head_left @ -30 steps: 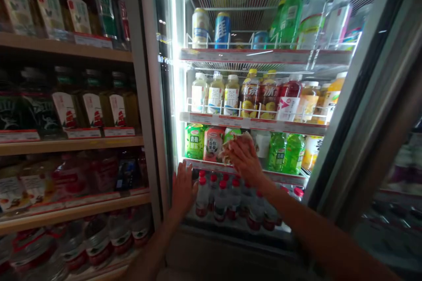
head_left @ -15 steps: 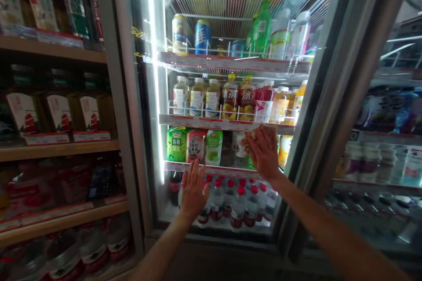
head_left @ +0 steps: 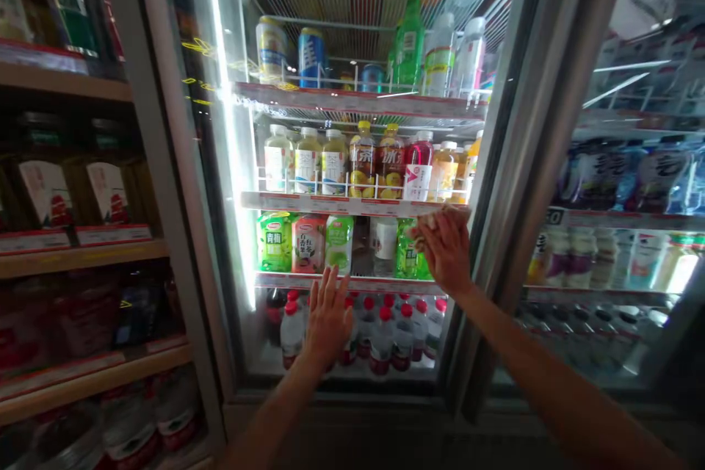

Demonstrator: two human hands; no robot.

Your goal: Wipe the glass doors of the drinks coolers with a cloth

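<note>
- A glass-door drinks cooler fills the middle of the view, with wooden store shelves of bottled goods beside it on the left.
- Water bottles with red caps stand at the bottom of the cooler, behind the glass.
- The left hand lies open against the glass, its fingers spread and holding nothing.
- The right hand is closed, its fingers curled around a crumpled tan packet, which sits against the glass just below a shelf edge.
</note>
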